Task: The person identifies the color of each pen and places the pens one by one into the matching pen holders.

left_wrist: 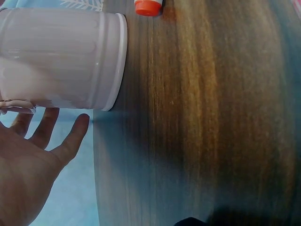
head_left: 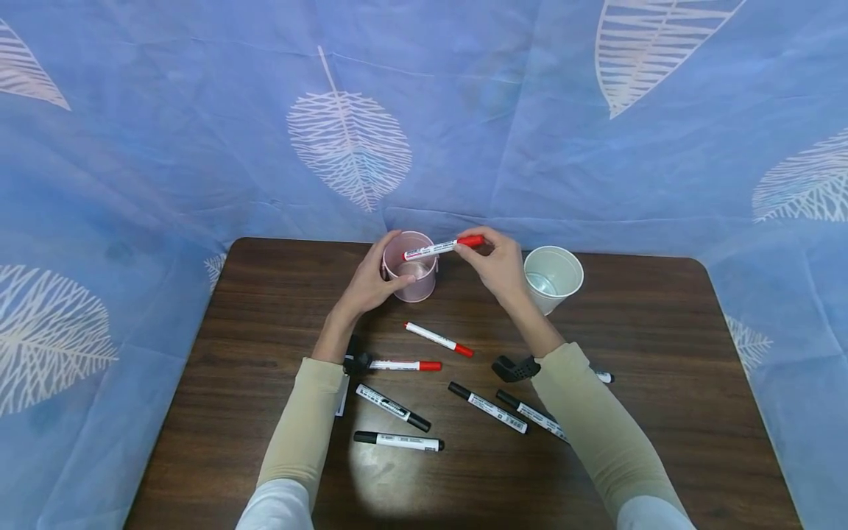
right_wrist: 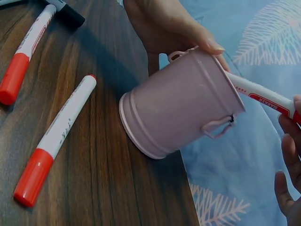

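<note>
A small pink metal bucket [head_left: 419, 291] with side handles stands upright near the table's back edge. My left hand [head_left: 368, 284] grips it by the rim, thumb at the front and fingers round the far side. In the left wrist view, several of those fingers [left_wrist: 75, 136] extend past the bucket's side. Between thumb and fingers, my right hand [head_left: 498, 266] pinches a red-capped marker [head_left: 429, 252] by its cap. The marker slants over the bucket's mouth; in the right wrist view its white barrel [right_wrist: 261, 94] passes behind the rim, which hides its tip.
A white bucket [head_left: 553, 274] stands right of my right hand. Two red markers, one nearer the bucket [head_left: 430, 336] and one by my left wrist [head_left: 404, 366], lie on the dark wooden table [head_left: 265, 309]. Several black markers [head_left: 392, 406] lie closer to me. Behind hangs a blue leaf-print cloth [head_left: 464, 147].
</note>
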{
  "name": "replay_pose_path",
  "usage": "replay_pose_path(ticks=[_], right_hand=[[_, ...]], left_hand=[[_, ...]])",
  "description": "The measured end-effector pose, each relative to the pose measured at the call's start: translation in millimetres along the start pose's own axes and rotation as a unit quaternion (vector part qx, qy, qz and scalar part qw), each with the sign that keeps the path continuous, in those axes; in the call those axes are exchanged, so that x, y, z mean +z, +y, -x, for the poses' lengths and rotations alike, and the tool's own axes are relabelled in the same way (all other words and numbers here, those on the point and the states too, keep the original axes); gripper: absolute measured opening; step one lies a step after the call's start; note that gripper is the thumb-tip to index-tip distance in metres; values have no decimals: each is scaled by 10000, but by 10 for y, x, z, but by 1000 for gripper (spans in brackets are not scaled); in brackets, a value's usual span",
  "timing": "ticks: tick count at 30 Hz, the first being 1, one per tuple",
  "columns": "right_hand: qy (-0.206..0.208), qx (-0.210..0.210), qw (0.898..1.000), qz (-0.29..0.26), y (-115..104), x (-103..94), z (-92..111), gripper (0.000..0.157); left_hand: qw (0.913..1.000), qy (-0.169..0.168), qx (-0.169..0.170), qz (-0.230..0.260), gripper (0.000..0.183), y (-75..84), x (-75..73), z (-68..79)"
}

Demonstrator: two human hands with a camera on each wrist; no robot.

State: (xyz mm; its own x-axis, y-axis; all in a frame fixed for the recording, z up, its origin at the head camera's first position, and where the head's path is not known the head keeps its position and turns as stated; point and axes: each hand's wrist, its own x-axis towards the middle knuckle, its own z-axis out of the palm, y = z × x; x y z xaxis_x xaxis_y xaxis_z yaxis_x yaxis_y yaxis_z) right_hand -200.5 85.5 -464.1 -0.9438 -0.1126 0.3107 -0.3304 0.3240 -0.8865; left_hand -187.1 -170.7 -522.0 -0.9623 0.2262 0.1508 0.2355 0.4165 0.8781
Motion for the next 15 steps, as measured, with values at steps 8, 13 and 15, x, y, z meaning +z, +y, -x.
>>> replay_pose_path(ticks=[8,13,15], right_hand=[[-226,-13,9989,420,-6,140,-61,19],[-335,78,9978,559,21,169,-53,18],[-350,108,9976,591,40,168,-42,17]], left_hand=[[9998,9,62,210,89,-18,11,1],[9998,9,-9,194,88,13,15,5],[9999,16,-32,149,88,24,20,4]])
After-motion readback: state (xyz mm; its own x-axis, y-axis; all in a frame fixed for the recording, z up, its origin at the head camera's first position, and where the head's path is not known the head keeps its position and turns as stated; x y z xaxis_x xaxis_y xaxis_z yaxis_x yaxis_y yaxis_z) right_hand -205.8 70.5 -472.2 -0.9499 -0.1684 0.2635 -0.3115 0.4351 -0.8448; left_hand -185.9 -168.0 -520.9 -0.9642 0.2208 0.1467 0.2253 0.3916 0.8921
